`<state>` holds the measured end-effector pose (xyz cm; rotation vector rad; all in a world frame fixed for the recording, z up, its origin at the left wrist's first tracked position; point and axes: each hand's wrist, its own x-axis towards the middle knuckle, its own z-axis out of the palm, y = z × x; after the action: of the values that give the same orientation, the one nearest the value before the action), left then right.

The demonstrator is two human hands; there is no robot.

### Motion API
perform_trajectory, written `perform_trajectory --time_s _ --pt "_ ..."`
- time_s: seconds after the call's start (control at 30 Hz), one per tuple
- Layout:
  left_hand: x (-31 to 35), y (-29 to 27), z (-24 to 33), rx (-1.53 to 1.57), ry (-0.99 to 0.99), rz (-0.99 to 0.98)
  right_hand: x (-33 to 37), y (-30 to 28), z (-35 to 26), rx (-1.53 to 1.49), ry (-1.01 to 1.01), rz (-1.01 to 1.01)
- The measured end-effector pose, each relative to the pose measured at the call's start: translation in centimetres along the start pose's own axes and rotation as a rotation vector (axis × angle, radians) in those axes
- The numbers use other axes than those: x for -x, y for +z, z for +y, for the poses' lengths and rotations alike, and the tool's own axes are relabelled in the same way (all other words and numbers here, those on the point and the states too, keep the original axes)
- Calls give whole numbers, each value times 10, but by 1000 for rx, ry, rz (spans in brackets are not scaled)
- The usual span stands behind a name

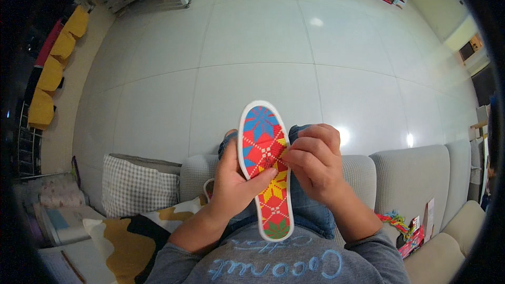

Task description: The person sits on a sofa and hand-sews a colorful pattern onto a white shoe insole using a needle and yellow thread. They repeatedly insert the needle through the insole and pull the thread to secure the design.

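Observation:
A white-rimmed insole [267,144] stitched in red, blue, yellow and green stands upright in front of my chest, its patterned face toward me. My left hand [231,179] grips it by the left edge, with the thumb laid across the patterned face and the other fingers behind. At the right edge, about halfway up, my right hand [315,160] is closed in a pinch, fingertips against or very near the stitching. Whatever sits between those fingertips is too small to make out. Behind the insole are my legs in blue jeans [310,208].
A grey sofa [410,171] runs along both sides of me. On its right lie colourful thread skeins [397,223] beside a red packet [413,244]. To the left are a checked cushion [139,185] and a brown, black and white cushion [129,242]. Pale floor tiles [252,37] stretch ahead.

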<state>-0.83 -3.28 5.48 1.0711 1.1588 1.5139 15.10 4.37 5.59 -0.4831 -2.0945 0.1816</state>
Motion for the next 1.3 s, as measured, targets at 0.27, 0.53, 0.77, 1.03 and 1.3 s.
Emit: perform_trajectory --time_s 0.27,0.53,0.77,1.03,1.3 --pt "-7 -16 -19 -14 -27 243 -1 6 -9 -839 350 381" --pt "-11 -36 -14 -219 175 432 20 -42 20 -1312 725 671" --pt "-11 -43 -14 -117 142 450 55 -104 70 -711 569 972" --pt "3 -17 10 84 -7 209 16 -60 19 -73 485 401" --pt "14 -3 30 5 39 127 -20 -40 -35 -230 214 -71"
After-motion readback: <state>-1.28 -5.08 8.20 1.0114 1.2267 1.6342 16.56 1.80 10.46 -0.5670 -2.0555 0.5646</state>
